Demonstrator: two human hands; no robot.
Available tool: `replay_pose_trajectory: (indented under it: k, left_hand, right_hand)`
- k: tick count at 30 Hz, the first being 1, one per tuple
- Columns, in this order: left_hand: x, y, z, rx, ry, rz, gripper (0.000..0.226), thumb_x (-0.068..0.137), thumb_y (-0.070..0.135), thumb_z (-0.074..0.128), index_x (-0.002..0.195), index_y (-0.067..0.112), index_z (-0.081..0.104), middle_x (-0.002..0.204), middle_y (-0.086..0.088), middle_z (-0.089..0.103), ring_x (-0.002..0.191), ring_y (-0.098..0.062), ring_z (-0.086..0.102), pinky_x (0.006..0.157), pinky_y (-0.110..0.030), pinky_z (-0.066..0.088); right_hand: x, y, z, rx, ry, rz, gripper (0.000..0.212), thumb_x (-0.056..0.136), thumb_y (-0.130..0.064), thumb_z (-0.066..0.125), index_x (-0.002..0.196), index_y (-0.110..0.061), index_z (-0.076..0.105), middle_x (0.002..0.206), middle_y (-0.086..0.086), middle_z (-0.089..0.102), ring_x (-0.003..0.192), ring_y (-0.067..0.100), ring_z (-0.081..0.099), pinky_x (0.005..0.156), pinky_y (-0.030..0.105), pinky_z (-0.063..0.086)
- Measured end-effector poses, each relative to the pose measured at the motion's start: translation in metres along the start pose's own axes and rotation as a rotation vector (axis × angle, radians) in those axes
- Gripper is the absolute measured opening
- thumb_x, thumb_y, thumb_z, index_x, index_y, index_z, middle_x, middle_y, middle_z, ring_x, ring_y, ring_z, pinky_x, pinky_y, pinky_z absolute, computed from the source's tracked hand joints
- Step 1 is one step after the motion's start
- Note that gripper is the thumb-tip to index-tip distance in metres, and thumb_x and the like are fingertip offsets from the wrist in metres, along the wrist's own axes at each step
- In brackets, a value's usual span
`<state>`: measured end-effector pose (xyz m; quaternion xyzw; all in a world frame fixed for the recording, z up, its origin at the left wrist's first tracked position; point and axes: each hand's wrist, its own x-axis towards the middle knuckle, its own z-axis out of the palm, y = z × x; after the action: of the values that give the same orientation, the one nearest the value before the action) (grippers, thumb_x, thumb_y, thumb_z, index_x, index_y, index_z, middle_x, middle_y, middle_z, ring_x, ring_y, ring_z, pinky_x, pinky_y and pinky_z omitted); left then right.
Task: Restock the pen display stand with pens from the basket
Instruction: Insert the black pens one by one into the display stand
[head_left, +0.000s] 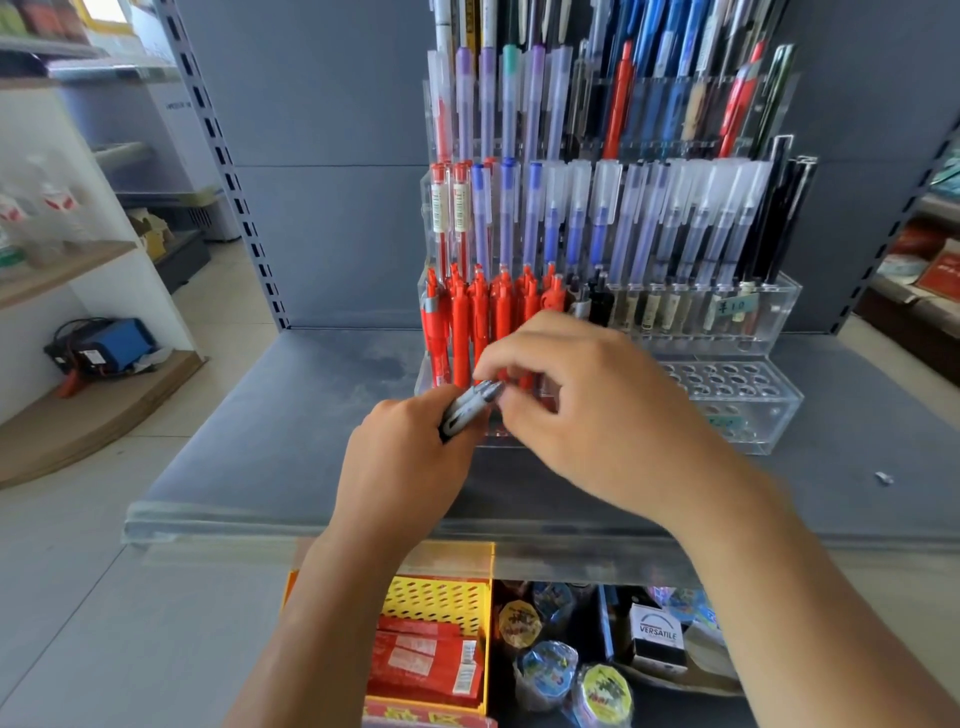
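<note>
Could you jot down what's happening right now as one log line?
left hand: grips grey pens | right hand: fingers pinch the pens' tips | display stand: front-row holes on right empty

The scene is lit brightly and evenly, and no harsh contrast is seen. A soft shadow is cast on the shelf (291, 415) just beneath the left hand (405, 457) and right hand (602, 410). Pale glare is shown on the clear stand (753, 410) right of the right hand. The fingertips (498, 364) are slightly smeared (the pens (470, 408) too). Uprights (228, 171) far left are bowed by the lens.
</note>
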<state>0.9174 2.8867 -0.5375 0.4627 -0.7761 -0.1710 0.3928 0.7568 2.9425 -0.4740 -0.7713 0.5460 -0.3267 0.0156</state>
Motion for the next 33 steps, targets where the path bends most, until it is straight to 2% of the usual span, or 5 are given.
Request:
replay_pose_trajectory:
  k: [4,9,15,21,33]
  left_hand:
    - [0.0,0.0,0.0,0.008,0.0,-0.029,0.035,0.089,0.018,0.063,0.064,0.037,0.047,0.052,0.01,0.05,0.046,-0.015,0.044,0.047,-0.028,0.033]
    - [-0.001,0.0,0.0,-0.024,0.005,0.032,0.013,0.088,0.027,0.067,0.078,0.021,0.064,0.054,0.008,0.053,0.047,-0.018,0.045,0.045,-0.032,0.036]
    - [0.0,-0.001,0.001,-0.033,0.052,0.012,0.027,0.091,0.033,0.065,0.068,0.031,0.05,0.048,0.009,0.044,0.044,-0.015,0.039,0.046,-0.026,0.028]
    - [0.001,-0.002,0.001,-0.014,0.043,0.042,0.02,0.092,0.036,0.061,0.077,0.023,0.057,0.055,0.005,0.054,0.048,-0.021,0.049,0.045,-0.041,0.042]
    - [0.0,-0.003,0.001,-0.037,0.043,0.039,0.022,0.091,0.043,0.06,0.085,0.022,0.065,0.061,0.006,0.061,0.051,-0.017,0.054,0.049,-0.045,0.046]
  right_hand:
    - [-0.001,-0.006,0.004,0.004,-0.135,-0.01,0.02,0.095,-0.03,0.061,0.111,-0.041,0.065,0.103,-0.018,0.054,0.073,0.003,0.052,0.068,0.022,0.046]
    - [0.001,-0.003,0.003,0.051,-0.153,0.016,0.012,0.096,-0.027,0.063,0.101,-0.037,0.065,0.103,-0.02,0.051,0.086,0.002,0.053,0.077,0.026,0.046]
    - [0.001,0.007,-0.027,0.069,0.014,0.072,0.013,0.094,-0.018,0.064,0.096,-0.031,0.064,0.09,-0.019,0.053,0.081,0.001,0.053,0.071,0.013,0.042]
    - [-0.002,-0.006,-0.022,-0.191,0.058,-0.024,0.013,0.09,-0.024,0.067,0.1,-0.031,0.071,0.102,-0.019,0.064,0.097,0.008,0.056,0.095,0.028,0.03]
    - [-0.002,-0.013,-0.006,-0.435,0.156,-0.089,0.006,0.085,-0.031,0.075,0.088,-0.037,0.075,0.097,-0.018,0.067,0.102,0.018,0.056,0.098,0.042,0.016]
